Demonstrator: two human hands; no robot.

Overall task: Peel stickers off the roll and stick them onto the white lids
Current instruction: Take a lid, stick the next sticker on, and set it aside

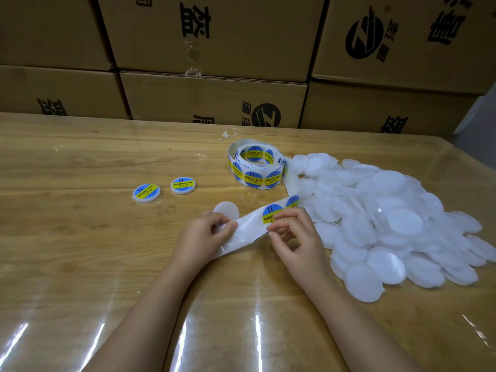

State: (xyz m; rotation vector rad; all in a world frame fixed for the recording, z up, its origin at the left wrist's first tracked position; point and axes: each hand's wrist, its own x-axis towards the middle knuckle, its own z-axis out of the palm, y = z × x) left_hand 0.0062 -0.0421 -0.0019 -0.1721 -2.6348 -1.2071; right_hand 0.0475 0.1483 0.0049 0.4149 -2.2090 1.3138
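A roll of round blue-and-yellow stickers (255, 167) stands at the table's middle back. Its white backing strip (248, 232) runs down to my hands. My left hand (206, 234) pinches the bare end of the strip. My right hand (292, 232) pinches the edge of a blue sticker (271, 212) on the strip. One bare white lid (226, 209) lies just behind my left hand. Two lids with stickers on them, one (146, 193) and the other (183, 185), lie to the left. A big heap of several white lids (389, 218) fills the right side.
The wooden table (80, 237) has a glossy clear cover. Stacked cardboard boxes (214, 100) form a wall right behind the table's far edge. A scrap of clear film (227, 135) lies behind the roll.
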